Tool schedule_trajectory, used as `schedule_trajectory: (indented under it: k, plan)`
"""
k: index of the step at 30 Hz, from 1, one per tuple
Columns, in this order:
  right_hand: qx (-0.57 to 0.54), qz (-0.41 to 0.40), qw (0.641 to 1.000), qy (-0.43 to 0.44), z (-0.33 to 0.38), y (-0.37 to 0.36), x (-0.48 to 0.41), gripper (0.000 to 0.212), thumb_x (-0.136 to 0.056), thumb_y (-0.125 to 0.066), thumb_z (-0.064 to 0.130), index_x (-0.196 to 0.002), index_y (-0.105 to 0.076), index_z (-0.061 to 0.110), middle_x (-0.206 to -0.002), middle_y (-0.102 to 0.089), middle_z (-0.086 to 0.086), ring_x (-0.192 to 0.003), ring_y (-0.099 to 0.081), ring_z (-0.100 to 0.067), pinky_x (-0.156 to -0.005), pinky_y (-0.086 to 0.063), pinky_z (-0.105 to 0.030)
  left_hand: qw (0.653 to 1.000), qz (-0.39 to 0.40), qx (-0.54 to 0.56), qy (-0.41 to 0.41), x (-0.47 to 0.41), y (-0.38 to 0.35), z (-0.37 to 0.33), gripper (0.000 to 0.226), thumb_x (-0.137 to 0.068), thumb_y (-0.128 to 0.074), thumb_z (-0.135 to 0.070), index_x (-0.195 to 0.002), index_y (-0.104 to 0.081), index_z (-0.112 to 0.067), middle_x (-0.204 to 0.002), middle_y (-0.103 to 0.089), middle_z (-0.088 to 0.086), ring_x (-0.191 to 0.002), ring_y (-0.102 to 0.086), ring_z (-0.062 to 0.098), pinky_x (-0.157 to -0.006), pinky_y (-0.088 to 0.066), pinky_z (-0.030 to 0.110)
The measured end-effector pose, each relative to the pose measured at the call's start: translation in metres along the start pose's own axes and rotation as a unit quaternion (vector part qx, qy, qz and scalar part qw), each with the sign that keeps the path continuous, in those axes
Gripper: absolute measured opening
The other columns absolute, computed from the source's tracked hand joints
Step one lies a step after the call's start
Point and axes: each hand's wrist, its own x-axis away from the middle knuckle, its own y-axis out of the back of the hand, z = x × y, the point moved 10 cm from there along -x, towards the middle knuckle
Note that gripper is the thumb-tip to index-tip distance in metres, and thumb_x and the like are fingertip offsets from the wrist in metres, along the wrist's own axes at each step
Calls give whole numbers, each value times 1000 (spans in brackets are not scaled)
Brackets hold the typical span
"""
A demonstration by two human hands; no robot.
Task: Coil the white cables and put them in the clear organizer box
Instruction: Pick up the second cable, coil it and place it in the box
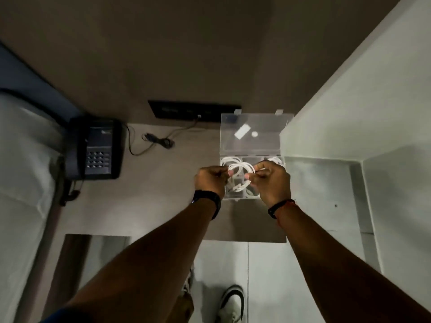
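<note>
A clear organizer box (253, 197) sits on the brown desk with its lid (254, 134) standing open behind it. A looped white cable (242, 170) hangs just above the box's compartments. My left hand (211, 180) pinches the coil's left side and my right hand (271, 180) pinches its right side. More coiled white cable (275, 159) lies in the far right compartment, and another coil (225, 160) shows in the far left one. The hands hide much of the box.
A black desk phone (95, 149) stands at the left with its cord (158, 141) trailing to a dark wall panel (193, 111). A pale wall and ledge (326, 178) border the box on the right. The desk's front edge (245, 240) is near my forearms; shoes (232, 301) show on the floor.
</note>
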Motion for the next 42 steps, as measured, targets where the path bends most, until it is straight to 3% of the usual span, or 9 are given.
schedule_trajectory:
  k: [6,11,16,21,25,28,32,38,42]
  plan:
    - [33,1,998,-50,-91,-48,-34,36,-72,-76,1,-59,-49,20,-60,-59,-5,-65,-65,-34,-67,-56,-54,995,-6,-95,15,-62,-23,70,11,-73,-78,-12,-84,-76,-14,-85,-75,11,-80,-71,27,-81,-58,39]
    - [55,-18,997,-47,-117,-57,-43,42,-74,-75,4,-60,-45,29,-70,-60,-6,-72,-65,-35,-71,-56,-48,985,-14,-173,-20,-70,-33,76,12,-76,-75,-16,-88,-76,-17,-91,-76,9,-85,-70,25,-82,-55,28]
    - [115,-40,992,21,-106,-61,-37,27,-76,-75,15,-68,-50,20,-68,-62,-2,-66,-56,-17,-60,-38,-21,956,-31,-280,-85,-61,-32,60,12,-83,-67,-21,-91,-76,-19,-92,-75,11,-86,-67,30,-70,-49,27]
    - [233,-28,971,47,-103,-67,-34,15,-83,-67,26,-86,-63,12,-83,-65,-15,-86,-55,-28,-68,-38,-28,911,-12,-382,-156,-59,-34,47,15,-86,-61,-26,-87,-75,-23,-85,-74,7,-82,-65,30,-68,-52,34]
    - [299,-60,945,116,-79,-66,-24,13,-79,-72,17,-78,-65,6,-67,-59,-19,-76,-56,-37,-68,-45,-39,850,-1,-450,-274,-49,-45,40,16,-88,-60,-25,-91,-72,-15,-91,-68,9,-102,-50,32,-62,-43,36]
    - [338,-54,929,144,-71,-70,-21,14,-78,-72,17,-73,-65,6,-58,-59,-15,-76,-57,-36,-69,-43,-39,798,8,-489,-352,-38,-52,40,17,-88,-59,-22,-95,-72,-12,-98,-67,10,-97,-50,36,-63,-42,37]
    - [349,-45,922,160,-72,-72,-23,13,-81,-69,18,-75,-68,7,-60,-62,-13,-82,-56,-35,-71,-40,-37,779,3,-490,-392,-37,-52,38,19,-86,-60,-23,-90,-72,-8,-91,-66,14,-88,-53,36,-65,-42,40]
    - [412,-36,897,155,-81,-76,-29,16,-85,-64,24,-84,-72,10,-104,-61,-13,-100,-49,-35,-81,-40,-39,803,14,-490,-339,-58,-45,41,24,-82,-64,-39,-91,-75,-19,-96,-57,16,-92,-50,37,-72,-39,42]
    - [440,-41,880,175,-79,-82,-28,11,-81,-69,15,-81,-72,4,-94,-60,-16,-89,-54,-37,-73,-44,-38,881,50,-390,-263,-73,-41,49,20,-72,-76,-32,-83,-76,-16,-90,-65,13,-84,-59,34,-69,-49,39]
